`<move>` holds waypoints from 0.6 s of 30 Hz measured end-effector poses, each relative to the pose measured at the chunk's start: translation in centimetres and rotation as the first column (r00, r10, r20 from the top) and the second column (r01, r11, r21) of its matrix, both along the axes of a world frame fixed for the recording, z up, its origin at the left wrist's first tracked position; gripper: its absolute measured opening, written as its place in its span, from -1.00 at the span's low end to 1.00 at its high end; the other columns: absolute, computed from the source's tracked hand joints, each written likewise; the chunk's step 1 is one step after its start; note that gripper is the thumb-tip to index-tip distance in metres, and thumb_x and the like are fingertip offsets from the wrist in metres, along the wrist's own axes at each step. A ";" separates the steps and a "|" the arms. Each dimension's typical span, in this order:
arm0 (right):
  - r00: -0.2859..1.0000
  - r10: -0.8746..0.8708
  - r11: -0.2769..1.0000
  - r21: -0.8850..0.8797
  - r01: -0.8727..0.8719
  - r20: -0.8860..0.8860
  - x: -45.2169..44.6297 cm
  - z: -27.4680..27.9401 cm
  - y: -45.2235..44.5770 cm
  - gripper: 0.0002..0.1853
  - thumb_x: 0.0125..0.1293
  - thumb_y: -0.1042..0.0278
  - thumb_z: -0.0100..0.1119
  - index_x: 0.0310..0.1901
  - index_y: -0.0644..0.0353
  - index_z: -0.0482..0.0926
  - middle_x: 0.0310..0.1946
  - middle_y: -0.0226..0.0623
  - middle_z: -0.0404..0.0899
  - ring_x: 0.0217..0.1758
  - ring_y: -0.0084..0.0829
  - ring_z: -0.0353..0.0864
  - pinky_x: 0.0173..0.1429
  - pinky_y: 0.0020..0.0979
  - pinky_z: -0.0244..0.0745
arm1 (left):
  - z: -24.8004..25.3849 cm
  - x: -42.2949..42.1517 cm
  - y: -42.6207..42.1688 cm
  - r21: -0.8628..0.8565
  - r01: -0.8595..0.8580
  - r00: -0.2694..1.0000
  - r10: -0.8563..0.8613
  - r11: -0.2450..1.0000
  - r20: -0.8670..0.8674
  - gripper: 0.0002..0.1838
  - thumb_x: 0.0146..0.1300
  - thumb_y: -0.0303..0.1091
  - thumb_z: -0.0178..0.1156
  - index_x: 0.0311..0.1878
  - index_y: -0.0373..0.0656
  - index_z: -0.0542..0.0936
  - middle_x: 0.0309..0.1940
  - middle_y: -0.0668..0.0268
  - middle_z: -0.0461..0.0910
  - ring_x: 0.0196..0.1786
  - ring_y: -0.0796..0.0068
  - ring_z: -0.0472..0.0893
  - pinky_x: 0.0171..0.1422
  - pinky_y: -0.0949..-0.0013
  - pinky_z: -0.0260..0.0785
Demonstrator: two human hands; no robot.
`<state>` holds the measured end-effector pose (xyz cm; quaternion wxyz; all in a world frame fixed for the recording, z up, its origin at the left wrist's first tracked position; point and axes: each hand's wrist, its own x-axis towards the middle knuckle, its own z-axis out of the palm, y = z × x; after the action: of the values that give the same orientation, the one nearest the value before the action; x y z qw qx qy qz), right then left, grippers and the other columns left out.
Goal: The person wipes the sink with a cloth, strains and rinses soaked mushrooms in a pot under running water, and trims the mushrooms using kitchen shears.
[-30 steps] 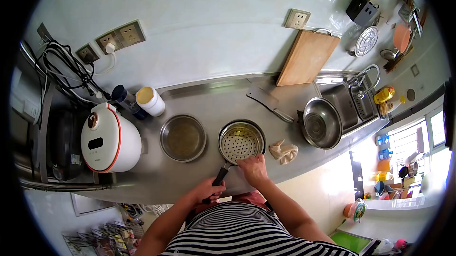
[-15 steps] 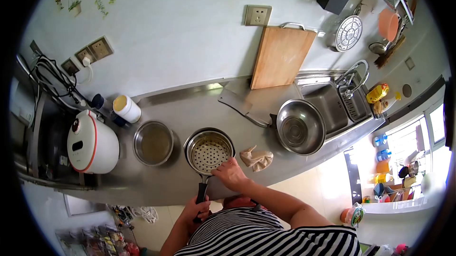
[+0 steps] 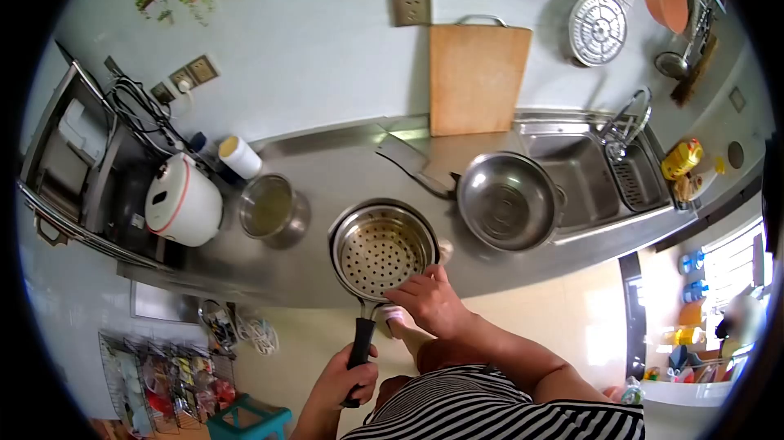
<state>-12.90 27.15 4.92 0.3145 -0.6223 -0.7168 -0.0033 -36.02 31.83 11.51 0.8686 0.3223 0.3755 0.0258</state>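
My left hand [image 3: 347, 381] is wrapped round the black handle [image 3: 360, 352] of a metal saucepan [image 3: 334, 248]. Inside the pan sits a perforated steamer insert [image 3: 378, 254] with round holes in its base. The fingers of my right hand [image 3: 430, 301] are closed at the near right rim, where insert and pan meet; whether they grip one or both, I cannot tell. Just behind that rim a beige cloth [image 3: 445, 251] is mostly hidden. Left of the pan stands a metal bowl [image 3: 267, 206] with cloudy liquid in it.
Right of the pan are a large wok [image 3: 508, 202], a cleaver [image 3: 408, 154] and the sink [image 3: 576, 175]. A cutting board [image 3: 478, 81] leans on the wall. A white rice cooker [image 3: 186, 202] and a white tub [image 3: 239, 157] stand left. Below is a teal stool [image 3: 249, 421].
The saucepan with its insert has come nearer to me and looks larger, now covering most of the cloth. Both hands have moved along with it. My view has shifted and tilted.
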 end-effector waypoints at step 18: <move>0.997 0.013 0.997 0.082 -0.007 -0.072 27.8 3.2 -20.2 -0.59 -0.07 0.55 0.13 -0.07 0.19 0.59 -0.35 -0.34 0.58 -0.26 -0.43 0.55 -0.01 -0.40 0.25 | 5.5 29.0 -20.0 0.063 0.021 1.000 -0.020 0.998 -0.012 -0.71 0.22 -0.53 0.05 0.00 -0.25 0.31 -0.64 0.38 0.25 -0.75 0.63 0.22 -0.68 0.47 0.08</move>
<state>14.91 6.91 8.16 0.3654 -0.6051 -0.7073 -0.0082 -7.04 11.79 17.03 0.8561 0.3534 0.3761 0.0268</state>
